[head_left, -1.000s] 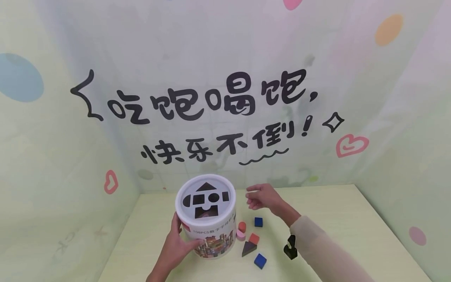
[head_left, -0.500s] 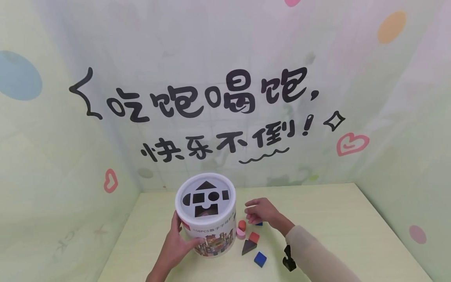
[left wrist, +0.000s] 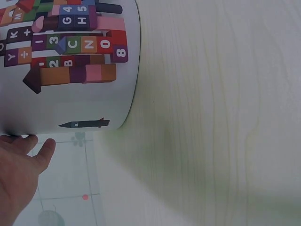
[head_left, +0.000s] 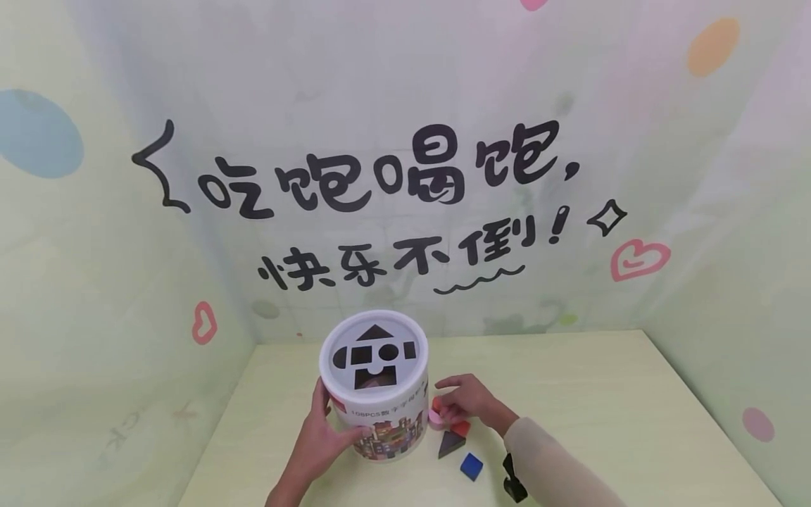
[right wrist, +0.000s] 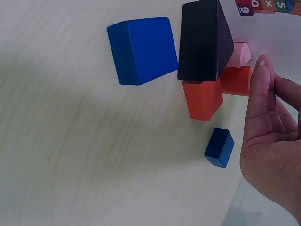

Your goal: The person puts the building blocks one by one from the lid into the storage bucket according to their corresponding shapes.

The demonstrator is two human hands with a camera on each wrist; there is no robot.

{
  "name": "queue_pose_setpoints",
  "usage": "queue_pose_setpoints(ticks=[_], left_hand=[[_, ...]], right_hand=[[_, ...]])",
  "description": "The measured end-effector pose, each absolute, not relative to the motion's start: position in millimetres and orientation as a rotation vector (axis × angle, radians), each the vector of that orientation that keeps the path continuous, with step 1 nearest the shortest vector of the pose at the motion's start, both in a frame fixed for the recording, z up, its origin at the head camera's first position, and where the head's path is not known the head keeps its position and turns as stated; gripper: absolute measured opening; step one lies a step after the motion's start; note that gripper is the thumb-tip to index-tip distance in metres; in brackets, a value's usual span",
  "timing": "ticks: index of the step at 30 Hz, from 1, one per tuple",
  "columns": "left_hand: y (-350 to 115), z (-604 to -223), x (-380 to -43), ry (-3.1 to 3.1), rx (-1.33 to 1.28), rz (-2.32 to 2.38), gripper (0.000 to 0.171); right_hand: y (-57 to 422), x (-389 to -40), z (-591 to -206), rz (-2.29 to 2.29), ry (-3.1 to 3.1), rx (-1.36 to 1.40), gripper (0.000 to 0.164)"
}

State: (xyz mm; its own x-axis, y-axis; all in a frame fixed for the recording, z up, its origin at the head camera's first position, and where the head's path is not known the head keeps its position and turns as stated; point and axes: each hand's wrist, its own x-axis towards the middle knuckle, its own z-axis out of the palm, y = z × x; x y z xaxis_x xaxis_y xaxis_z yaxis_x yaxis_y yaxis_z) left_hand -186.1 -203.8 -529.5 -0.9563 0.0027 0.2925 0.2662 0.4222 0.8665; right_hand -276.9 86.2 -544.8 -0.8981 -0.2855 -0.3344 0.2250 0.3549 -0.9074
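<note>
My left hand (head_left: 319, 429) grips a white cylindrical block bucket (head_left: 386, 447) from the left, thumb across its printed front. Shape holes pierce its lid (head_left: 326, 373). Over the loose blocks right of the bucket is my right hand (head_left: 472, 401), fingers pointing toward the bucket. In the right wrist view, its fingertips are beside an orange-red cylinder (right wrist: 237, 81); contact is unclear. Around it lie a pink block (right wrist: 241, 54), a red block (right wrist: 202, 101), a dark triangular block (right wrist: 200, 42) and a blue block (right wrist: 157, 49). My hand hides a second blue block (right wrist: 219, 147) in the head view.
The pale wooden table (head_left: 602, 415) stretches to the right of the blocks. Behind it stands a printed wall (head_left: 380, 84) with black lettering, and side walls flank both ends. A black object (head_left: 514, 482) is beside my right sleeve (head_left: 551, 465).
My right hand has come down and toward me, from behind the blocks to over the orange-red cylinder, covering the far blue block. My left hand keeps its grip on the bucket.
</note>
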Motion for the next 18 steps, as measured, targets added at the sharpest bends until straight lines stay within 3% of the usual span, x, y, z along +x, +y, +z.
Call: queue_pose_setpoints(ticks=[18], left_hand=[[-204, -531, -187, -2.432, -0.24, -1.545, 0.124]], right_hand=[[82, -277, -562, -1.435, 2.264, -0.04, 0.034]])
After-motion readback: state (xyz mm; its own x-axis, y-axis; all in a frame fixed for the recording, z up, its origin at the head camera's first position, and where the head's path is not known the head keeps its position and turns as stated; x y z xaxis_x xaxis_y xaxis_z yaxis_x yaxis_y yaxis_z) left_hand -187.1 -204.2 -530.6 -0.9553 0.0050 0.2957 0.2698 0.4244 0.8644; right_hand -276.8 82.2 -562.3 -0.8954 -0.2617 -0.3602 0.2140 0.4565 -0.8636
